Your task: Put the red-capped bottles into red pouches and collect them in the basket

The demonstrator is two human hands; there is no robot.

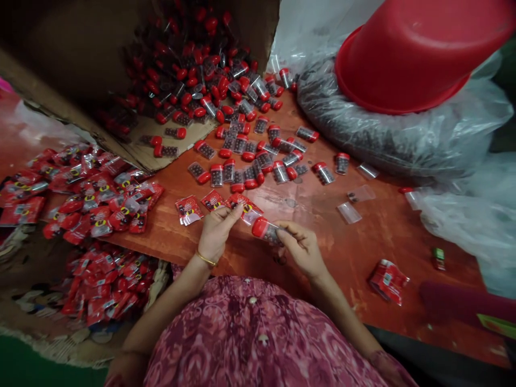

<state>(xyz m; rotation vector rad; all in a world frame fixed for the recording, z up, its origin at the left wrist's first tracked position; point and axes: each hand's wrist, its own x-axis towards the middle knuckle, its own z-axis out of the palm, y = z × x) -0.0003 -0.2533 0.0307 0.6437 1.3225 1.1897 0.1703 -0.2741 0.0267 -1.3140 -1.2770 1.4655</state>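
Note:
My left hand (215, 232) is closed, thumb and fingers pinching a red printed wrapper (250, 213) with a clear part. In my right hand (304, 250) is a small clear jar (265, 230) with a red cap and dark contents, tilted with its cap toward the left. The cap lies close against the wrapper; whether it is inside cannot be made out. Just left of my left hand, more flat red wrappers (188, 209) lie on the orange-red table (334, 285). Several capped jars (250, 161) of dark balls are scattered beyond my hands.
An open cardboard box (52, 91) lies at the back left, spilling red-capped jars. A heap of red wrapped packs (100, 199) covers the left side. At the back right, a red tub (407, 59) rests on a clear plastic bag (363, 140). A crumpled red wrapper (389, 282) lies right.

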